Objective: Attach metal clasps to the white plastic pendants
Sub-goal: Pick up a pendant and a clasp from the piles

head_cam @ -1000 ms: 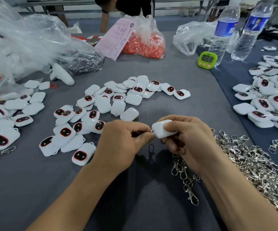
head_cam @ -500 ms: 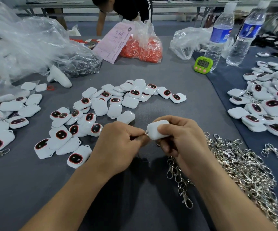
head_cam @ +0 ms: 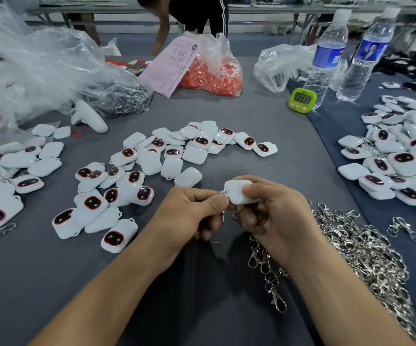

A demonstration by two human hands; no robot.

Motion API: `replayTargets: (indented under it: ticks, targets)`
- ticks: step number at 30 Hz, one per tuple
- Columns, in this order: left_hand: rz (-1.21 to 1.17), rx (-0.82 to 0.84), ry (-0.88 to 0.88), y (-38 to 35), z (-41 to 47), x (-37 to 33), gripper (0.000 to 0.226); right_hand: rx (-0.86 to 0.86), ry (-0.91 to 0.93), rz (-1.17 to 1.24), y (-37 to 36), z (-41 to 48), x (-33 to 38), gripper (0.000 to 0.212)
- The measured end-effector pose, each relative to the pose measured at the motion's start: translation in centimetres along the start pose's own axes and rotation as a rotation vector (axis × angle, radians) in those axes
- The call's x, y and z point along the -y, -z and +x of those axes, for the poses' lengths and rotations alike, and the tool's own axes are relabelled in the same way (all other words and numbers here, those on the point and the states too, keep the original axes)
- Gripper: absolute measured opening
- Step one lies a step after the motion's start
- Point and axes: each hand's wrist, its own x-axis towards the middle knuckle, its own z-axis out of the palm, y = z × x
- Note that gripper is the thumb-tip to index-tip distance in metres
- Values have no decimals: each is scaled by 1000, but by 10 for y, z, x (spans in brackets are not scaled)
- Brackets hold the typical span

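your right hand (head_cam: pixel 274 211) grips a white pendant (head_cam: pixel 239 192) above the grey table (head_cam: pixel 264 136). your left hand (head_cam: pixel 189 211) pinches a clasp (head_cam: pixel 223 214) at the pendant's left corner. clasp pile (head_cam: pixel 366 250) lies just right of the hands.

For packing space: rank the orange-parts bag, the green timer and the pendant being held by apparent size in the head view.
1. orange-parts bag
2. green timer and held pendant: about alike, and the pendant is nearer the camera, so unranked.
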Motion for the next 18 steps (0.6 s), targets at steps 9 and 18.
replayTargets:
  ticks: [9, 18]
  targets:
    - [1298, -237, -422, 5, -7, 4, 32, -234, 452, -761, -14, -1, -22, 14]
    - [97, -120, -74, 0, 4, 5, 15, -67, 17, -6, -3, 2, -4, 29]
